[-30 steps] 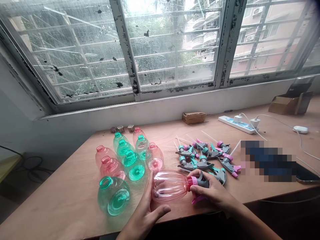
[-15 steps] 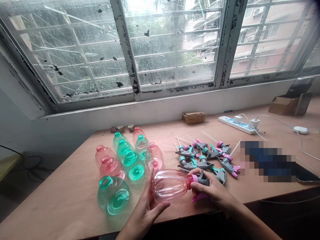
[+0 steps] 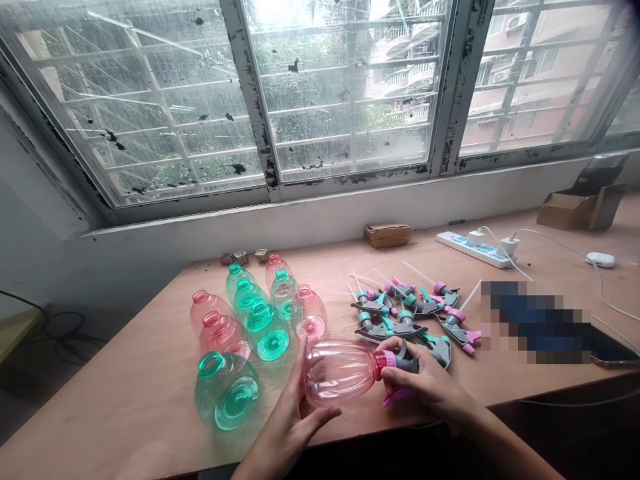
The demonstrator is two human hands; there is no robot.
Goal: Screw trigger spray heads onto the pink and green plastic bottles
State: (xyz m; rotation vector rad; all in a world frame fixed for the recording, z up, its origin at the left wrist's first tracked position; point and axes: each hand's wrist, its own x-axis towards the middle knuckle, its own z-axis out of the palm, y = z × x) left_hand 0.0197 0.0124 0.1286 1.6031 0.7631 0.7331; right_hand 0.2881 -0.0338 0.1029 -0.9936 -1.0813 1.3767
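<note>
A clear pink spray bottle [image 3: 340, 375] lies sideways in the air above the table's front edge, its base toward my left hand [image 3: 295, 400]. That hand cups the base, with the thumb along the near side. My right hand [image 3: 420, 377] is closed round the neck end, where a spray head [image 3: 406, 360] with a pink collar and grey body meets the bottle mouth. Part of the spray head is hidden by my fingers; its pink trigger shows below them. Behind my right hand lies a pile of loose spray heads [image 3: 407, 313], grey with green or pink parts.
Several open green bottles, one of them a near green bottle [image 3: 227, 393], and pink bottles [image 3: 310, 317] stand to the left. Farther back are a brown package [image 3: 388, 236], a white power strip [image 3: 473, 250] with cables and a cardboard box [image 3: 570, 208]. A phone [image 3: 615, 347] lies right.
The pink bottle has turned slightly in my hands. Both hands stay in nearly the same place, and nothing else on the table has moved.
</note>
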